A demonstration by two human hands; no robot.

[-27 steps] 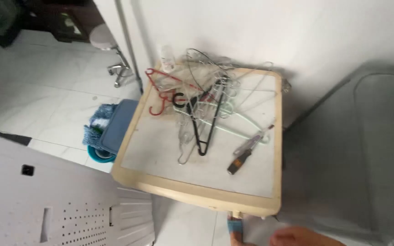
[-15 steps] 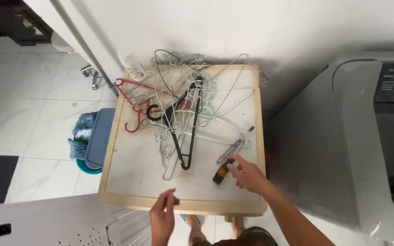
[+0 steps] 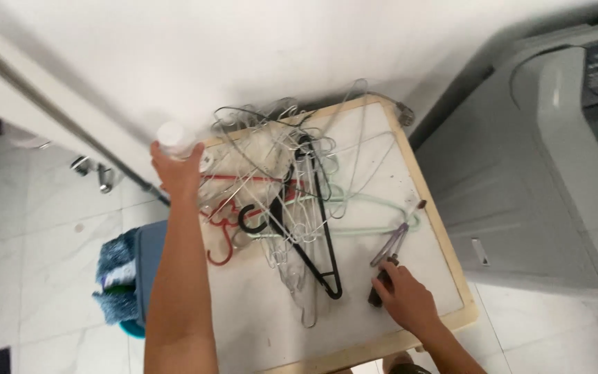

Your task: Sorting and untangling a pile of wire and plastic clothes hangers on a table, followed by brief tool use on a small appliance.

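Fingers (image 3: 381, 275) on dark tool (image 3: 376, 291)

A tangle of hangers (image 3: 292, 187) blocks the table's (image 3: 444, 228) far half (wall side); the near marble lies open

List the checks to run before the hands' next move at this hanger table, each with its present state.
1. Left hand closed around the white bottle at the table's far left corner: ok.
2. Right hand gripping the dark tool near the front edge: cannot tell, fingers only rest on it.
3. Pile of hangers untangled: not ok, wire, red and black ones interlock.
4. Bare table surface free in front: ok.
5. Bottle cap shut: cannot tell.
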